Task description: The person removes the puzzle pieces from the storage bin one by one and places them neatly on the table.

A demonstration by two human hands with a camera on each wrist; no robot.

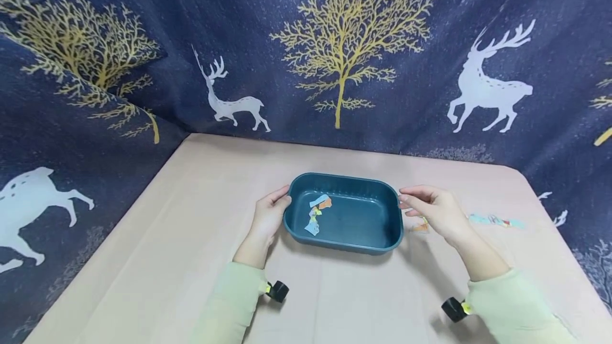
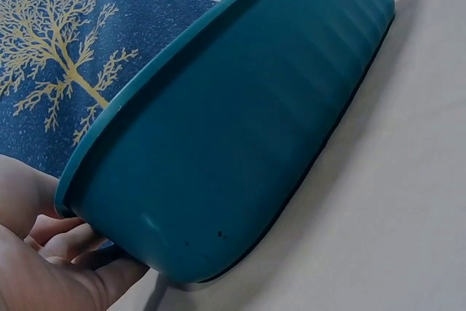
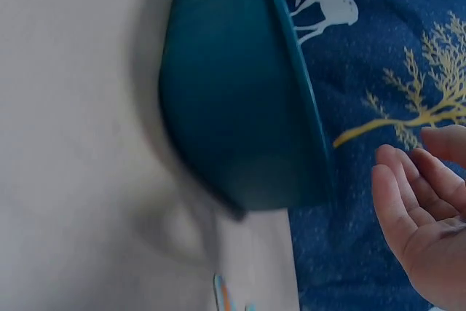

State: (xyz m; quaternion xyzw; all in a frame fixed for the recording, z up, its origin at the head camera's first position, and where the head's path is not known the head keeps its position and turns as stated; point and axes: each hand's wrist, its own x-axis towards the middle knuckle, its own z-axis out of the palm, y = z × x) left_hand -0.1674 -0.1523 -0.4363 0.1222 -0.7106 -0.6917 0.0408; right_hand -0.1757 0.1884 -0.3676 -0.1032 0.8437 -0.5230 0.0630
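A dark teal plastic basin with rounded corners is at the middle of the table. Torn, coloured paper scraps lie inside, toward its left end. My left hand grips that end, its thumb at the rim and the fingers under the wall, as the left wrist view shows. Beside the opposite end is my right hand, fingers loosely bent. A gap separates this hand from the basin wall in the right wrist view, and nothing is held in it.
Right of the basin, a torn scrap lies on the table, partly behind the right hand. Farther right is a pale blue paper strip. A navy cloth with deer and trees hangs behind the pale tabletop.
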